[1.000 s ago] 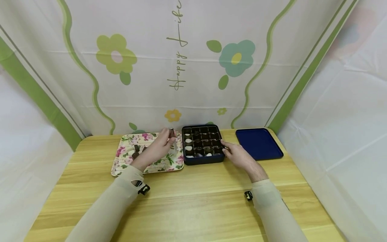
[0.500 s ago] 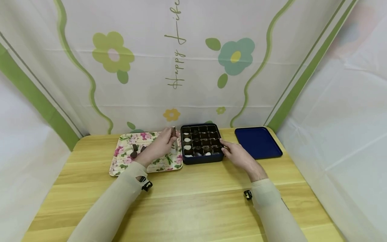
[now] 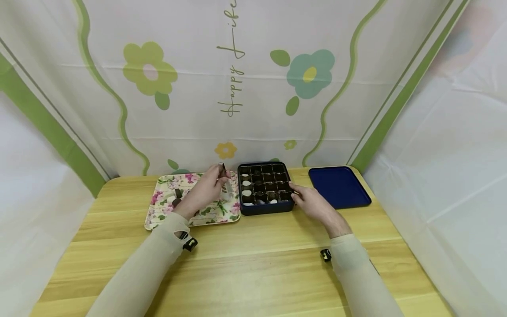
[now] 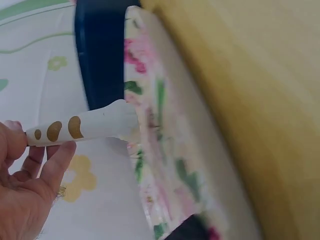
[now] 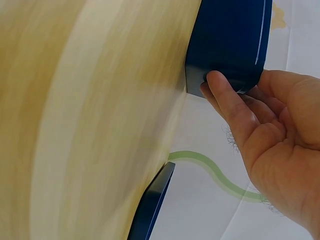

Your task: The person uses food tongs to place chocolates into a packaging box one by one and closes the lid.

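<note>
My left hand (image 3: 203, 190) pinches white tongs with gold spots (image 4: 102, 123) near one end. The other, scalloped end points down at the floral tray (image 3: 227, 216); whether anything sits between the tips is hidden. Several dark chocolates (image 3: 178, 193) lie on the tray, partly behind that wrist. Next to the tray stands a navy box (image 3: 266, 208) with a dark gridded insert, holding white and dark pieces along its left column and front row. My right hand (image 3: 310, 203) holds the box at its right side, thumb and fingers on its wall near the front corner.
A flat navy lid (image 3: 339, 187) lies on the wooden table (image 3: 253, 268) to the right of the box. Right behind tray and box hangs a printed curtain (image 3: 190, 119). White fabric (image 3: 443, 185) closes off the right side.
My left hand and the tongs have shifted slightly left over the tray, with the tongs' top end leaning further left. My right hand stays at the box, which has not moved.
</note>
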`<state>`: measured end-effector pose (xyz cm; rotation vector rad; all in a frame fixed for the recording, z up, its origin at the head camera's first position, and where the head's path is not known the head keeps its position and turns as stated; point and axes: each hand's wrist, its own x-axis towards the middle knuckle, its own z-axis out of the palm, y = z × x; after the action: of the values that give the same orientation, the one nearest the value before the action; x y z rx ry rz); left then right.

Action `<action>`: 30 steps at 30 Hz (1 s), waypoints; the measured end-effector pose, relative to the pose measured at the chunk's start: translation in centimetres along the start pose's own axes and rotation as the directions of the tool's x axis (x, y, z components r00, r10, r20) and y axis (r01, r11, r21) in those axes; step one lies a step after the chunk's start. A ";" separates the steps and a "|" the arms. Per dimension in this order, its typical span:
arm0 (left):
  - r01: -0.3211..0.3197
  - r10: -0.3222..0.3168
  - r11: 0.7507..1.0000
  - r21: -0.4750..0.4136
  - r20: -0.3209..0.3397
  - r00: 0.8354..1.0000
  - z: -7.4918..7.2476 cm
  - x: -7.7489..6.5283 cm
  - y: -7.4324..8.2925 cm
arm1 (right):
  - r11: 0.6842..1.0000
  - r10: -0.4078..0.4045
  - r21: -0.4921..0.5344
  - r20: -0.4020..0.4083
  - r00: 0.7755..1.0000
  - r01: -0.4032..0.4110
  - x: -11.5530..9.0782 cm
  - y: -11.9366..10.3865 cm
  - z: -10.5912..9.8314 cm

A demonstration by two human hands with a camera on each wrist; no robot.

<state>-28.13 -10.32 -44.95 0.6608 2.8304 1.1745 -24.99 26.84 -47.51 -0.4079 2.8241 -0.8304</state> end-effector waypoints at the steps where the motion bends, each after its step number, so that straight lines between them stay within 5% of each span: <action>1: -0.006 0.006 1.000 0.003 -0.005 1.000 -0.2 0.0 0.2 | 1.000 0.001 0.001 -0.001 1.000 -0.001 0.0 0.0 0.0; 12: -0.080 0.080 0.997 -0.006 -0.018 0.997 -0.6 1.1 4.8 | 1.000 0.004 0.003 0.001 1.000 -0.004 -0.2 0.5 -0.1; 21: -0.192 0.191 0.980 -0.050 -0.040 0.981 3.4 4.0 8.4 | 1.000 -0.011 -0.014 -0.007 1.000 0.011 0.2 0.6 0.1; 30: -0.210 0.210 0.976 -0.048 -0.001 0.978 6.9 5.6 9.0 | 0.999 -0.027 -0.028 -0.024 0.999 0.026 0.2 0.3 0.0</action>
<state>-28.72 2.10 -42.97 0.9789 2.7742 1.2609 -25.25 27.07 -47.69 -0.4429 2.8615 -0.8072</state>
